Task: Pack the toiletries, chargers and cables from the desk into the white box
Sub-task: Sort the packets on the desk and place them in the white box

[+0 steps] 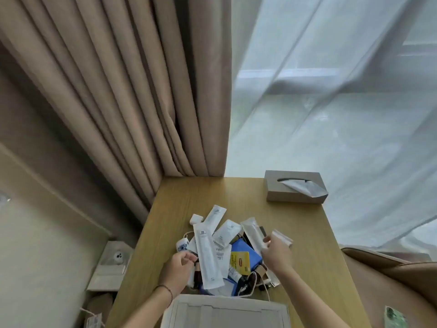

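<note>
Right hand [275, 253]: pinches small white packet [282, 237], lifted for packing | left hand [176, 265]: curled, grasp unclear | toiletry pile [220, 247]: on table [236, 192], beside white box [224, 311].

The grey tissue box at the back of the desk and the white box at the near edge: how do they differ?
The grey tissue box is closed on top save for a slot with a tissue poking out; the white box shows a flat panelled surface. The tissue box stands alone at the wooden desk's far right corner; the white box sits next to the pile of sachets. Both are rectangular and untouched by either hand.
</note>
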Available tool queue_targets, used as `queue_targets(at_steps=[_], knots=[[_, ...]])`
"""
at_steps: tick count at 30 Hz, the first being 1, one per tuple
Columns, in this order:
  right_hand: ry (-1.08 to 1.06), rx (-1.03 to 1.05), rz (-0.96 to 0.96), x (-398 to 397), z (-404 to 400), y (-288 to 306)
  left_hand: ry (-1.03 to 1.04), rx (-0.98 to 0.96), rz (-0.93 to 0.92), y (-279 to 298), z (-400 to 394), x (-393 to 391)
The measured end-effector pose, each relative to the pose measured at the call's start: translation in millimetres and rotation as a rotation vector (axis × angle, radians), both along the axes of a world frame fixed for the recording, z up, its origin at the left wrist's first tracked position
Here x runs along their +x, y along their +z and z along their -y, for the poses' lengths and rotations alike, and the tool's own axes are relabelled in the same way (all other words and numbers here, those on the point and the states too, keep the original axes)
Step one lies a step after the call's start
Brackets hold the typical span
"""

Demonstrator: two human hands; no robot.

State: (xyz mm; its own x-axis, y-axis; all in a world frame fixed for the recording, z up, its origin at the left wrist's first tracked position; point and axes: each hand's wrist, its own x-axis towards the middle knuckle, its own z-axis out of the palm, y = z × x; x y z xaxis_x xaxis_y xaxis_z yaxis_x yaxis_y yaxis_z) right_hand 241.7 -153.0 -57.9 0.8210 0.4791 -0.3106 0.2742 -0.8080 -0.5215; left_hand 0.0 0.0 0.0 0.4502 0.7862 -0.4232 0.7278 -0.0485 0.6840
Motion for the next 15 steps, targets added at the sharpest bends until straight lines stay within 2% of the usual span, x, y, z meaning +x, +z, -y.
queue_targets(at_steps=[9,15], knots=[[0.077,-0.16,0.13,18.1,-11.9,-23.6,-0.007,-0.025,-0.084,-14.0,-10.0,17.5],[0.091,-0.11,0.109,19.3,-14.2,-33.5,0.002,-0.004,-0.148,-23.3,-11.7,27.7]])
